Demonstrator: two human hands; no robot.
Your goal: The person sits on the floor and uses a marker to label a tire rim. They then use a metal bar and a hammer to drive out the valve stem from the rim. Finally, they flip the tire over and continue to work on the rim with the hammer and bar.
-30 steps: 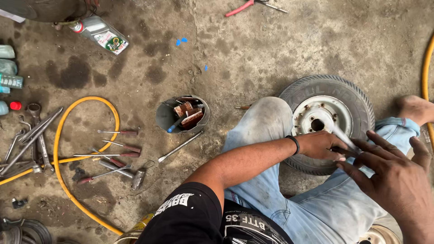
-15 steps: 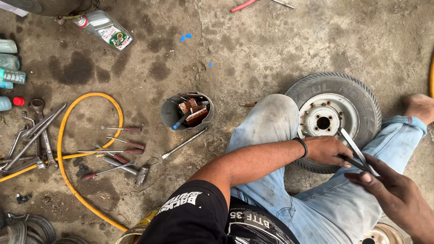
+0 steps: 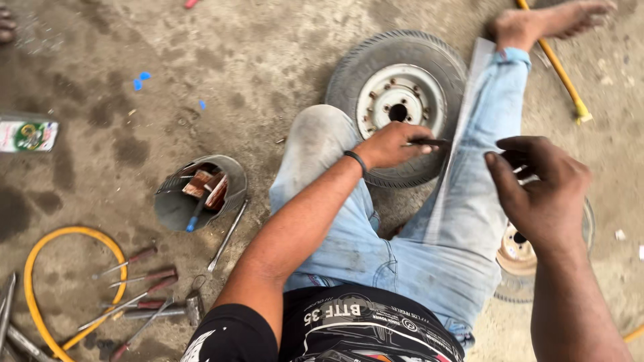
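- I am seeing the left hand point(image 3: 389, 146) resting on the lower edge of a small wheel point(image 3: 400, 100), fingers closed around a thin dark tool point(image 3: 428, 141) that is pointing to the right.
- The wheel is lying flat on the concrete floor point(image 3: 268, 53), tucked between the person's legs, its pale rim point(image 3: 401, 99) facing up.
- The right hand point(image 3: 542, 191) is hovering over the right leg, fingers curled around something small; I cannot tell what it is or how firmly it is pinched.
- A long, thin, clear strip point(image 3: 456, 141) is lying along the jeans point(image 3: 429, 248), running from near the ankle down toward the thigh, between the two hands.
- A second wheel point(image 3: 520, 258) is showing partly under the right leg.
- A dented metal can point(image 3: 194, 194) holding scraps is standing on the floor to the left of the knee, with a wrench point(image 3: 227, 236) just beside it.
- Screwdrivers point(image 3: 137, 281) and a yellow hose point(image 3: 67, 281) are lying at lower left, well apart from the hands.
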